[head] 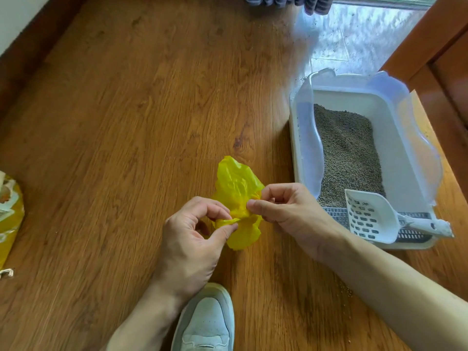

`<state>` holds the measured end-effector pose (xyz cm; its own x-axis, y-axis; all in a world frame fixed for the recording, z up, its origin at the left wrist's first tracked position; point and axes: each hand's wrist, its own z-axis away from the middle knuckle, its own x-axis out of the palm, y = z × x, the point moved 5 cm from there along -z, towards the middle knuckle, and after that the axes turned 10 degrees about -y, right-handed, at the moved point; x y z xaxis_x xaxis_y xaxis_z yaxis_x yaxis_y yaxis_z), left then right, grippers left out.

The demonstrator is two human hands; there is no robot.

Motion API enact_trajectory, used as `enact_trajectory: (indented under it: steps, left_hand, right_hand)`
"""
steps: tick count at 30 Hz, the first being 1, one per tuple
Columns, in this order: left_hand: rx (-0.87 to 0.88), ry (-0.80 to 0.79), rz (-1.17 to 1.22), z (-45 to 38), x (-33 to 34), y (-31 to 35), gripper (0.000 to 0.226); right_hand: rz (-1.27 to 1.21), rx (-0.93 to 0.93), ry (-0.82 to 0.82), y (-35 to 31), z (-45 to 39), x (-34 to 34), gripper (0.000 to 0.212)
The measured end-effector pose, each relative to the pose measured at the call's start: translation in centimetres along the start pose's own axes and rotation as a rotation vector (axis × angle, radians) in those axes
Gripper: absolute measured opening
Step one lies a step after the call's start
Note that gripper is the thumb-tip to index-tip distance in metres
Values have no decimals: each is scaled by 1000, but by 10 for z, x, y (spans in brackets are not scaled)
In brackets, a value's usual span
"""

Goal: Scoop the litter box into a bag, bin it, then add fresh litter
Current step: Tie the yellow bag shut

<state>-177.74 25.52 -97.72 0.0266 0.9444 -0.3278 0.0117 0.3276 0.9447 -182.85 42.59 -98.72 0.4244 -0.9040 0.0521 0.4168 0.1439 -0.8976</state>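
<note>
Wood floor [126, 122], yellow bag [236, 188] pinched between left hand [195, 239] and right hand [288, 211], both grips grasping it

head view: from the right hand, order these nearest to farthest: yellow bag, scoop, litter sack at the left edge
1. Yellow bag: pinched in the right hand, also held by the left hand.
2. Scoop: just right, in the litter box.
3. Litter sack: far left edge.

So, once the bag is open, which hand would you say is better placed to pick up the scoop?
Probably the right hand: it is nearer the scoop in the litter box, while the left hand could hold the yellow bag.
</note>
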Motion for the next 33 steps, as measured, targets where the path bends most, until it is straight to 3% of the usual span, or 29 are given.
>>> enact_trajectory:
  steps: [3, 9, 15, 18, 23, 27, 33]
  left_hand:
    - [-42, 4, -18, 3, -2, -7, 9]
    - [-303, 120, 76, 9, -18, -44, 15]
    - [-316, 149, 517, 3, -23, -37, 16]
    - [-324, 150, 667, -1, -23, -26, 12]
    - [-327, 132, 724, -2, -21, -15, 10]
    - [-337, 131, 712, -2, -16, -15, 9]
    - [-343, 98, 698, 3, -7, -14, 10]
  right_hand:
    - [-9, 70, 51, 9, -4, -7, 30]
    - [125, 64, 225, 20, -8, -23, 30]
    - [59, -51, 133, 9, -11, -12, 9]
    - [65, -106, 84, 3, -9, -12, 11]
    - [132, -202, 7, -9, -5, -12, 20]
    - [385, -244, -142, -8, -3, -9, 15]
    - [419, -339, -34, -12, -4, -8, 12]
